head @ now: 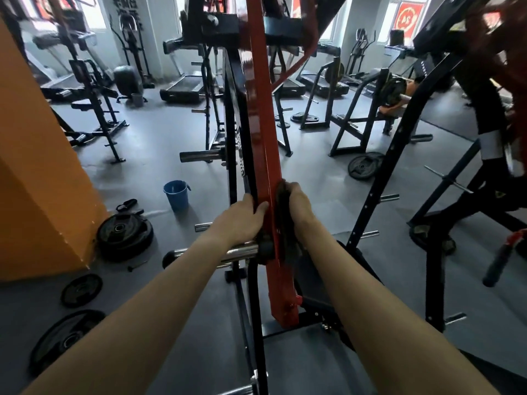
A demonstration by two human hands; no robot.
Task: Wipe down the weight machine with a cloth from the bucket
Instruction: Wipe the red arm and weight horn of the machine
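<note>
1. While both my bare arms reach forward and angle slightly inward, my forearms converge on the red upright [260, 124] of the weight machine, wrists roughly level with each other.
2. Left hand [242, 218]: it grasps the left edge of the upright. The thumb lies across the red front face and the fingers curl behind, out of sight. It sits just above the chrome peg [228, 250] that projects to the left.
3. Right hand [296, 205]: it is clenched around the dark cloth [282, 199], back of the hand toward the camera, pressing the cloth against the right side of the upright.
4. Cloth position: it is trapped between my right palm and the red paint, touching both. A loose fold hangs below the hand, along the upright.
5. Blue bucket [176, 195]: it stands upright on the grey floor, left of the machine and well apart from both hands. I cannot tell its contents.
6. Weight plates [124, 235] lie flat on the floor beside the orange pillar [37, 166].
</note>
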